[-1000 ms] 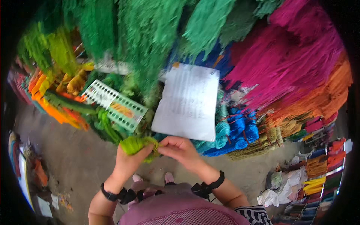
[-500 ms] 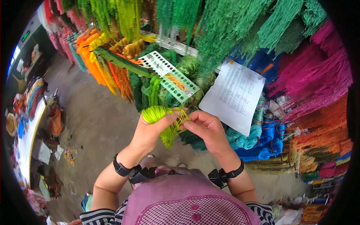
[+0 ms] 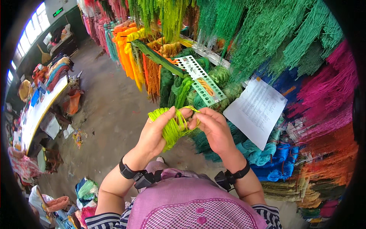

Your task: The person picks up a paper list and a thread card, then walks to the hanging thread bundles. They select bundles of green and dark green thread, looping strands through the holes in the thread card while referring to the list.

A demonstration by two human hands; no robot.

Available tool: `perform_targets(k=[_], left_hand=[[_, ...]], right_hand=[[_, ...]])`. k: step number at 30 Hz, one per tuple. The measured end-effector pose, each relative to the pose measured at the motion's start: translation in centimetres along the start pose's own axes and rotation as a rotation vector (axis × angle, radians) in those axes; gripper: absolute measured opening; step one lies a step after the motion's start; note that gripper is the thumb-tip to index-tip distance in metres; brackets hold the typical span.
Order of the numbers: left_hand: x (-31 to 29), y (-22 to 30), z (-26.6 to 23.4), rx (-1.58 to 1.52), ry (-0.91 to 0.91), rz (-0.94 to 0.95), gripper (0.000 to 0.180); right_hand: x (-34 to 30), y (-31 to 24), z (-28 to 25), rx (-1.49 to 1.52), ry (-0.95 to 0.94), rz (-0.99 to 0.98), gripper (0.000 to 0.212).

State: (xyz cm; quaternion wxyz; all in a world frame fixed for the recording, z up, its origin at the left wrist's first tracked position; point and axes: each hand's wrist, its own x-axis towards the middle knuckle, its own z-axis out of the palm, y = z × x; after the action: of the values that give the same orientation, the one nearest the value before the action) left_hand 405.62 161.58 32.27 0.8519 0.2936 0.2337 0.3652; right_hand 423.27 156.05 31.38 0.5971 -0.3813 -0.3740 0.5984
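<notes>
Relative to the frame half a second before, the rack and its contents had slid rightward and a little down in the picture as the head view swung, while both hands kept nearly the same spot near the middle, and the lime-green yarn [image 3: 171, 131] had spread into a fuller, slanting bundle across the left palm. The left hand [image 3: 153, 133] was curled around that bundle, its thumb laid over the strands; the right hand [image 3: 216, 131] was narrowed to a pinch, thumb against fingers, on a few loose strands [image 3: 193, 109] that bridged the gap between the two hands. Yarn and hands hung in front of the rack's edge, just short of the dark green skeins [image 3: 167, 86] and apart from the punched card [image 3: 207, 91] and the paper sheet [image 3: 256, 110] lying on top. As far as could be judged, the work was partway: the bulk of the yarn was gathered in one grip, its strands running mostly side by side, but the thin strands at the right were not yet drawn in, and no finished knot or band showed around the bundle. Whether those strands were being separated, wound or tied could not be told, since the fingers covered the crossing.
</notes>
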Motion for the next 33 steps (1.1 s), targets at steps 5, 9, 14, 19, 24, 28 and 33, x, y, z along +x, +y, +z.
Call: perform_targets(k=[5,9,14,19,24,28,33], left_hand=[[-1.1,-0.1,0.3,0.123,-0.025,0.094,0.037],[-1.2,-0.1,-0.6,0.384,-0.006,0.209,0.028],[-0.9,0.0,-0.7,0.408,0.086,0.249,0.018],[-1.0,-0.8,-0.6,0.645,0.063,0.418,0.016],[-1.4,0.2,-0.8,0.63,0.068,0.331,0.019],[-1.8,0.3,-0.3,0.601,0.026,0.305,0.019],[-2.1,0.4,-0.8,0.555,0.028,0.295,0.019]], right_hand=[[0.4,0.0,1.5,-0.197,-0.042,0.032,0.021],[0.2,0.3,1.0,-0.247,-0.047,0.038,0.017],[-0.1,-0.1,1.6,-0.236,-0.017,0.004,0.012],[-0.1,0.3,1.6,-0.263,-0.035,0.025,0.012],[-0.7,-0.2,1.8,-0.303,0.027,0.023,0.013],[-0.8,0.2,1.6,-0.301,0.011,-0.003,0.015],[-0.8,0.2,2.0,-0.307,0.0,-0.032,0.015]])
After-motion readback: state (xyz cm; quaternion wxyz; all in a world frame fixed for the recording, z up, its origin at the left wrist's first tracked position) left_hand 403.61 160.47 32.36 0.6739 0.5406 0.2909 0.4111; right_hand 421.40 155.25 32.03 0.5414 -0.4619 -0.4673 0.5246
